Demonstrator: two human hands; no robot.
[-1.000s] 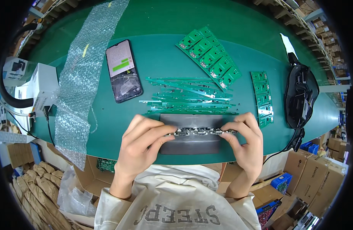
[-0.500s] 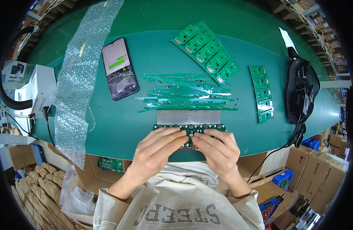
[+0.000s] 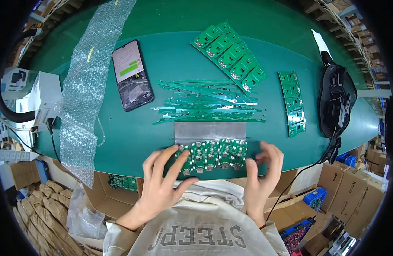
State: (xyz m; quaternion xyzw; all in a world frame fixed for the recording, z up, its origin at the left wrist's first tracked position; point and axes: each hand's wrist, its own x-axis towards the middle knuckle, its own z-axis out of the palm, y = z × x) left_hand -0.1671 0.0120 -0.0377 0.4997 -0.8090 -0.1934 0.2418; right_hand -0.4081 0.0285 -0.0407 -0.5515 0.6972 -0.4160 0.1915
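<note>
A green circuit board panel (image 3: 210,155) lies flat at the near edge of a dark green table (image 3: 119,141), its long axis running left to right. It is a row of small identical boards joined side by side, each with a silvery connector pointing toward the person. Its far edge overlaps a dull grey metal plate (image 3: 210,129), rectangular and smooth.

The left hand (image 3: 162,187) rests with fingers spread, fingertips touching the panel's left end, not closed around it. The right hand (image 3: 264,170) hovers open just beside the panel's right end, fingers loosely curled and slightly blurred, gripping nothing.

Beyond the plate lies a loose heap of thin green offcut strips (image 3: 207,101). Farther off sits another panel of boards (image 3: 230,54), set diagonally, and a narrower one (image 3: 294,102) to the right. A black phone (image 3: 131,74) and a long sheet of clear bubble wrap (image 3: 87,81) lie to the left.
</note>
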